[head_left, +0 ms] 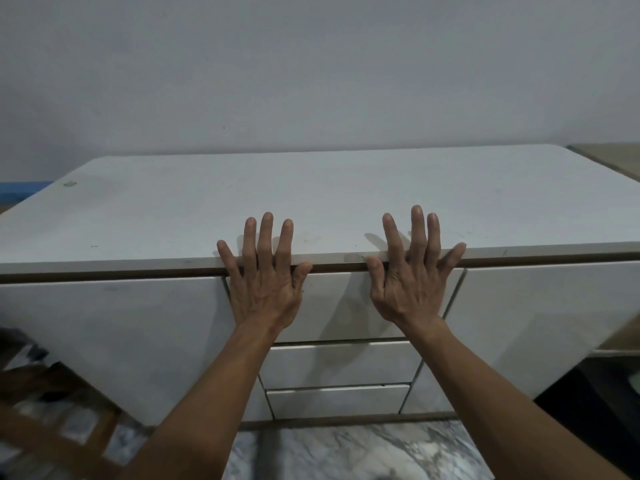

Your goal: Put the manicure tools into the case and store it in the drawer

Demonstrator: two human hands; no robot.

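Observation:
A white cabinet with a flat top [346,195] stands against the wall. Three closed drawers are stacked in its middle; the top drawer [337,306] sits just under the front edge. My left hand [265,271] and my right hand [412,268] rest palm-down over the front edge of the top, fingers spread on the surface, above the top drawer. Neither hand holds anything. No manicure tools and no case are in view.
Below the top drawer are the middle drawer [343,363] and the bottom drawer [337,400]. White cabinet doors flank the drawers. A wooden chair [52,410] stands at the lower left on the marble floor [346,452]. A small mark [70,183] lies on the top's far left.

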